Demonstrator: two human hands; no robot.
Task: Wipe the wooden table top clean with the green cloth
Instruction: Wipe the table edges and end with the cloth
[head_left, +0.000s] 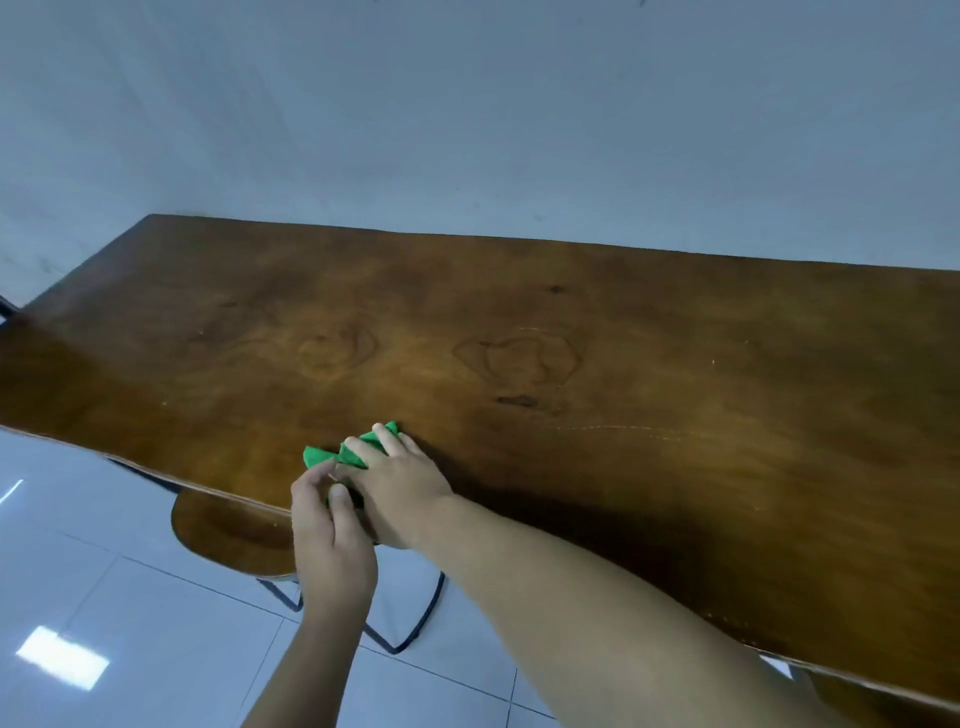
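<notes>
The long brown wooden table top (519, 322) fills the middle of the view, with ring marks and scratches on it. A small bunched green cloth (323, 456) lies at the table's near edge. My right hand (397, 480) lies on top of the cloth with its fingers spread over it and grips it. My left hand (332, 540) comes up from below the edge and pinches the cloth's near corner between thumb and fingers. Most of the cloth is hidden under both hands.
A round wooden stool (228, 530) with black metal legs stands under the near edge, just left of my hands. A pale wall (467, 104) runs behind the table. The floor (130, 597) is glossy white tile.
</notes>
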